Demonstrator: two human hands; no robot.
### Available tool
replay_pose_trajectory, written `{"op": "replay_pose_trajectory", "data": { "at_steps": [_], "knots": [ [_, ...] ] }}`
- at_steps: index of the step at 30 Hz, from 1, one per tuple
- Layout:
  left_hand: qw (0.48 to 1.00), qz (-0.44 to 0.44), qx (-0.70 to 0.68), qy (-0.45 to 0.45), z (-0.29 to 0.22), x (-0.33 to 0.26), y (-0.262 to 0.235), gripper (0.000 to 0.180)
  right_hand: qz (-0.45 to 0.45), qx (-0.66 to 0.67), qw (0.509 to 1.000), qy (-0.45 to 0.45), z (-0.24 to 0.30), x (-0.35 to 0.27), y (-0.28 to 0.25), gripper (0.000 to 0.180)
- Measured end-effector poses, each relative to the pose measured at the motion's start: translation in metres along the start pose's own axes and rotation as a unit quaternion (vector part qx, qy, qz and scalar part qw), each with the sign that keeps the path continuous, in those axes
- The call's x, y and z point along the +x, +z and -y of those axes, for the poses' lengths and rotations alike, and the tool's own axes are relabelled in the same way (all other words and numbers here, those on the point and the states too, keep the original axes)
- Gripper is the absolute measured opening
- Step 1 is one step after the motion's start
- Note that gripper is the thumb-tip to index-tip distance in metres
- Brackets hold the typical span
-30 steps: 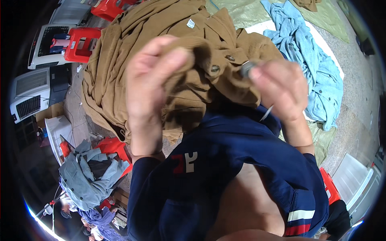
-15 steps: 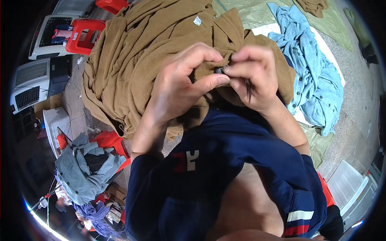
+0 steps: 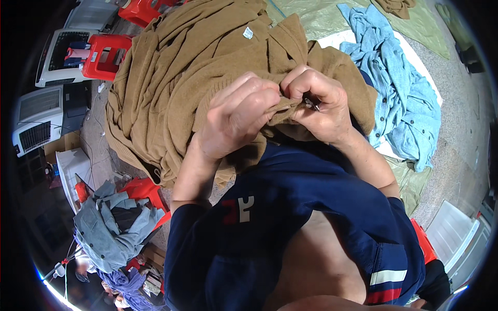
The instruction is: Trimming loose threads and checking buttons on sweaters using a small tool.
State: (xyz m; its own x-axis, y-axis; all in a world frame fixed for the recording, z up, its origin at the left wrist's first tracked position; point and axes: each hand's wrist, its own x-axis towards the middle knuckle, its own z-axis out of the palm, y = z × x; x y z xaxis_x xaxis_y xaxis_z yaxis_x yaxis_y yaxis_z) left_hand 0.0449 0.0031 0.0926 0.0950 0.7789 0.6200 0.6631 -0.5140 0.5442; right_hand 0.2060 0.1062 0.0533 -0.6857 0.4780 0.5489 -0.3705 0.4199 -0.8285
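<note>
A large brown knit garment lies heaped in front of me, its near part drawn up over my lap. My left hand is closed, pinching a folded edge of the knit. Close beside it, my right hand grips the same edge between thumb and fingers. A small shiny metal tool pokes out from within the right hand; its kind is mostly hidden by the fingers. On the far part of the brown cloth sits a small white label.
To the right, a light blue buttoned cardigan lies on a white sheet. Red plastic stools and pale pet carriers stand at the far left. A grey-blue garment drapes over another red stool. Green sheeting covers the floor at the back.
The dark button that showed between my fingertips is out of sight. My left fingers have curled into a closed grip, and both hands now hold a folded edge of the brown knit.
</note>
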Motion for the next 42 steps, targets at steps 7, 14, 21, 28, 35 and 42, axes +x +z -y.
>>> {"op": "replay_pose_trajectory", "data": {
  "at_steps": [7, 14, 21, 28, 35, 42],
  "knots": [
    [0.995, 0.054, -0.036, -0.074, -0.002, 0.0, -0.003, 0.029, -0.047, 0.216, 0.966, 0.134, -0.001, -0.011, 0.005, 0.022],
    [0.999, 0.018, -0.033, -0.029, 0.011, -0.011, 0.005, 0.024, -0.063, 0.167, 0.974, 0.135, -0.003, -0.011, 0.007, 0.025],
    [0.997, -0.012, 0.065, 0.027, 0.009, -0.007, 0.012, 0.022, -0.117, -0.046, 0.992, 0.023, -0.005, -0.005, 0.006, 0.024],
    [0.982, -0.047, 0.164, 0.086, 0.008, -0.021, 0.01, 0.021, -0.018, -0.094, 0.993, 0.072, 0.004, -0.004, 0.009, 0.031],
    [0.984, -0.082, -0.015, -0.158, 0.0, -0.017, -0.008, 0.005, 0.353, 0.086, 0.873, 0.325, 0.021, -0.002, -0.042, 0.017],
    [0.956, -0.127, 0.049, -0.259, 0.028, -0.038, -0.029, 0.003, 0.238, 0.179, 0.765, 0.571, -0.029, -0.015, -0.096, 0.037]
  ]
}}
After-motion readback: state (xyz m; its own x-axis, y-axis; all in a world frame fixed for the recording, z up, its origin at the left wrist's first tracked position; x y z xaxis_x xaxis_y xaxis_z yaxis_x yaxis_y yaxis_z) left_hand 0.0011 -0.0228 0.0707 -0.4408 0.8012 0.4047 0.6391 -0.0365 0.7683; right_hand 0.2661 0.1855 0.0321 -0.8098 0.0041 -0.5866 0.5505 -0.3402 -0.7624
